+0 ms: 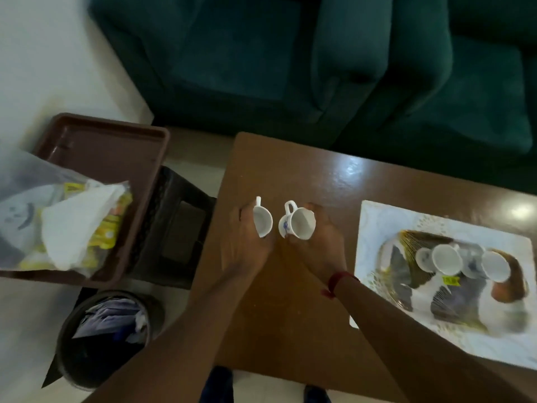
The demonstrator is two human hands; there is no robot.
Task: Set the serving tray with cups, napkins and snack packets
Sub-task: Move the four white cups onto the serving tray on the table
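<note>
My left hand point(242, 245) grips a small white cup point(262, 221) over the brown table, handle pointing away from me. Beside it, my right hand point(316, 242) grips a second white cup point(299, 222) with a blue motif, tilted so its mouth faces me. On the right of the table lies a white patterned serving tray point(386, 222) with several white cups point(447, 258) standing together on it. A brown tray point(110, 149) at the left holds a plastic bag of white napkins point(75, 225) and yellow snack packets point(107, 231).
The brown table point(290, 175) has bare wood around my hands. A dark stool point(180, 228) supports the brown tray between it and the table. A dark bin point(107, 335) with paper in it stands on the floor. A green sofa point(319, 53) runs behind the table.
</note>
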